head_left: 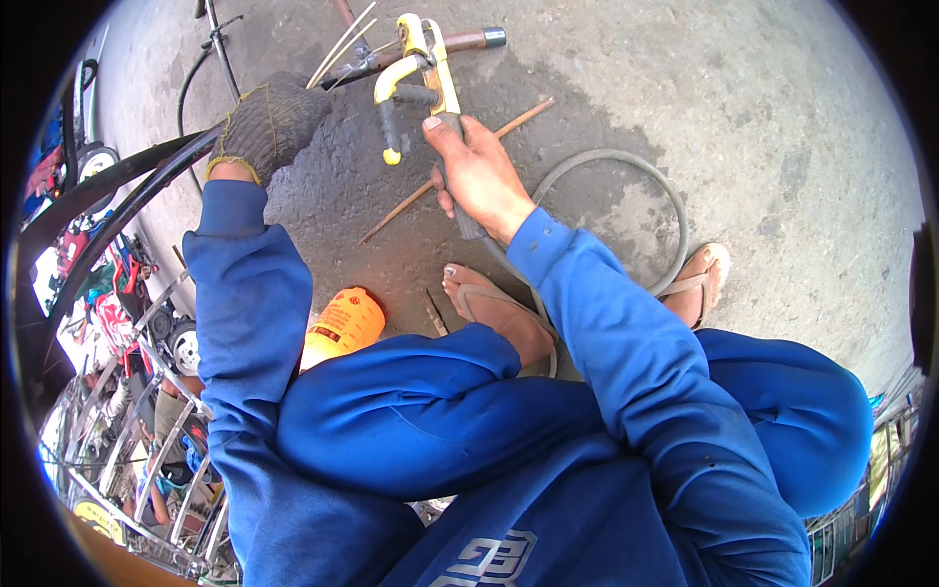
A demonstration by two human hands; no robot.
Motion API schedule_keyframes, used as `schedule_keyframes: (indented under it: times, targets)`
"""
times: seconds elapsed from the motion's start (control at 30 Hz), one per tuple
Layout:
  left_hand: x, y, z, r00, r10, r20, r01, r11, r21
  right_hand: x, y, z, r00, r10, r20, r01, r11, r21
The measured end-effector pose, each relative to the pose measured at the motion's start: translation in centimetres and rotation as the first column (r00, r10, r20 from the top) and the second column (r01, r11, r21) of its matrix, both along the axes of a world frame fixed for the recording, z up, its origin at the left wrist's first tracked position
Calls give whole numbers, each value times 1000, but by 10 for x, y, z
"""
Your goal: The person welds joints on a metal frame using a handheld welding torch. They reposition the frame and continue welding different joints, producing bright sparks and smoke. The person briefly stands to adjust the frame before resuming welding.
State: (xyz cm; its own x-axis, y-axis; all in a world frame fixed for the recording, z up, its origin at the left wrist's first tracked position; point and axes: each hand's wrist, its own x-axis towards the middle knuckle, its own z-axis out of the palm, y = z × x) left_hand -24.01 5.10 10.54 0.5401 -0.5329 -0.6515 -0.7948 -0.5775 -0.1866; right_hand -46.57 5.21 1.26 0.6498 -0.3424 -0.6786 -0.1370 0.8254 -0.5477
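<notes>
My left hand (274, 122), in a dark knitted glove with a yellow hem, is closed at the upper left. Several thin pale welding rods (339, 47) stick out past its fingers, which partly hide their lower ends. My bare right hand (484, 181) is wrapped round the dark handle of a yellow welding electrode holder (445, 80), thumb on top. From that handle a grey cable (677, 201) loops over the ground. Beyond both hands lies a brown metal pipe (471, 41) with a dark end. A thin rusty rod (399, 207) lies under my right hand.
Black metal tubes (147, 186) run in from the left beside my glove. An orange container (347, 321) stands by my left knee. My sandalled feet (499, 318) rest on stained concrete (782, 147). A metal ladder-like frame (161, 450) and parked motorbikes fill the left edge.
</notes>
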Motion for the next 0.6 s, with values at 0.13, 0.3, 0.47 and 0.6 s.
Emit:
schedule_keyframes:
  times: [0.13,0.3,0.47,0.6]
  targets:
    - [0,0,-1,994,97,47,-98,995,19,2,3,0,1000,9,-15,-10,1000,-14]
    - [1,-1,-3,995,-83,61,77,993,92,3,4,-2,1000,-1,-24,0,999,-42]
    - [3,0,-1,997,-45,70,40,996,75,2,2,-4,1000,14,-10,-14,1000,-28]
    - [4,0,-3,934,-358,6,358,933,40,2,0,-4,999,29,-28,-30,999,-39]
